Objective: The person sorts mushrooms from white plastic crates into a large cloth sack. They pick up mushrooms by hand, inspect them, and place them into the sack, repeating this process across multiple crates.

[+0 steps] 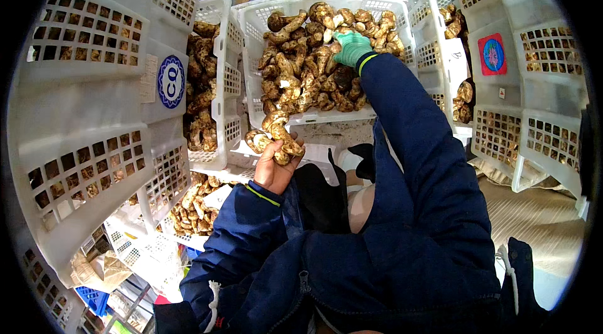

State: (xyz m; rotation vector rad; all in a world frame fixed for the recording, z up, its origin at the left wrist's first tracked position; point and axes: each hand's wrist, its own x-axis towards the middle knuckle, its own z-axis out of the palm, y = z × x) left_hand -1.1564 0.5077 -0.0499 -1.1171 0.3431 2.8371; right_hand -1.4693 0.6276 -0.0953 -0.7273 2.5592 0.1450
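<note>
My left hand, bare, holds several brown, soil-speckled matsutake-like mushrooms in front of the near rim of a white plastic crate. A pile of similar mushrooms fills much of that crate. My right hand, in a green glove, reaches into its far right part, fingertips among the mushrooms. Whether those fingers grip one is not clear. A pale-stemmed mushroom lies just beside the gloved fingers.
Stacked perforated crates with mushrooms rise at left and right. Another mushroom crate adjoins the central one on its left. A crate at right carries a marked paper. More mushrooms lie low at left.
</note>
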